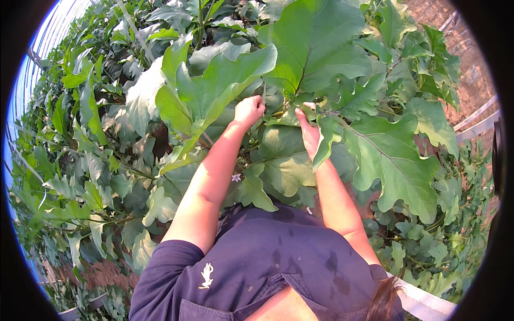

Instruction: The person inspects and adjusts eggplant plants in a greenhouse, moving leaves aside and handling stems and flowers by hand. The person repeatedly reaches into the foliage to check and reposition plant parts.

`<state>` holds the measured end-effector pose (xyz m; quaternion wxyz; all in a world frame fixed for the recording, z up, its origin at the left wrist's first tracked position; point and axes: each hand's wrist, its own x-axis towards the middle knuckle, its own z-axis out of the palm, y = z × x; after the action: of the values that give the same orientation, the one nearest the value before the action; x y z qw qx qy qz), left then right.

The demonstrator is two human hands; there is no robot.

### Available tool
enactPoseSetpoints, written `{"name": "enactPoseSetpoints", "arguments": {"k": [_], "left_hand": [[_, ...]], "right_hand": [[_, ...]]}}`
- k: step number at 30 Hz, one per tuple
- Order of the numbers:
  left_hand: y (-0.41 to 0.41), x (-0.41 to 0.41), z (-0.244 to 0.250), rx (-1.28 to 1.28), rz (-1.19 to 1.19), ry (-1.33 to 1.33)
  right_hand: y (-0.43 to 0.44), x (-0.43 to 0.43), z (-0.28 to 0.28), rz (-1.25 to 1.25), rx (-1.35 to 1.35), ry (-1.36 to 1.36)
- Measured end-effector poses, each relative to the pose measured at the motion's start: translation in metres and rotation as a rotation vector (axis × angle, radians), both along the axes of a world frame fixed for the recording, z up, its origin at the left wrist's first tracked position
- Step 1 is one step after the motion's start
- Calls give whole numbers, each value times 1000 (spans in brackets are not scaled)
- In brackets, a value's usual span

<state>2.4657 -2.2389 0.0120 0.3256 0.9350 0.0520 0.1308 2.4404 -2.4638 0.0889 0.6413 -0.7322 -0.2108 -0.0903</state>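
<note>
An eggplant plant with broad lobed leaves (317,44) stands before me. My left hand (251,110) is closed in a fist left of its upper stem (287,105), with a pale string (264,89) running up from the fingers. On the stem's other side, my right hand (309,132) has its thumb and a fingertip at the leaf bases. A lobed leaf (327,138) partly covers that hand, so its exact grip is hidden. Below the left hand, beside the forearm, a pale purple flower (236,177) shows.
Dense eggplant foliage (100,160) fills the left side. More leafy plants (449,232) grow at lower right. Bare soil (470,68) and a pale rail or strip (476,112) lie at upper right. A taut pale line (136,30) crosses the upper left foliage.
</note>
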Motion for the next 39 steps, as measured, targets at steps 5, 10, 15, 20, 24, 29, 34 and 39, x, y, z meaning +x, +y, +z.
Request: {"name": "enactPoseSetpoints", "arguments": {"k": [5,10,15,20,24,29,34,39], "left_hand": [[-8,6,30,-281,62,-577],[-23,-45,66,32,282,-863],[-19,-48,46,-694,-341,-249],[-28,-38,32,-453,-330,-194],[-13,-25,13,-533,-209,-151],[11,-20,3,-676,-203,-212],[-12,-27,35,-643,-389,-27],[6,-45,19,-509,-438,-129]], "right_hand": [[-1,-5,2,87,127,17],[-8,3,-4,29,45,38],[-9,1,1,61,-36,21],[-10,-1,-20,113,-3,100],[-22,-6,1,468,-375,55],[-62,29,40,940,-337,363],[-63,37,51,160,240,310],[-5,7,53,275,56,84]]}}
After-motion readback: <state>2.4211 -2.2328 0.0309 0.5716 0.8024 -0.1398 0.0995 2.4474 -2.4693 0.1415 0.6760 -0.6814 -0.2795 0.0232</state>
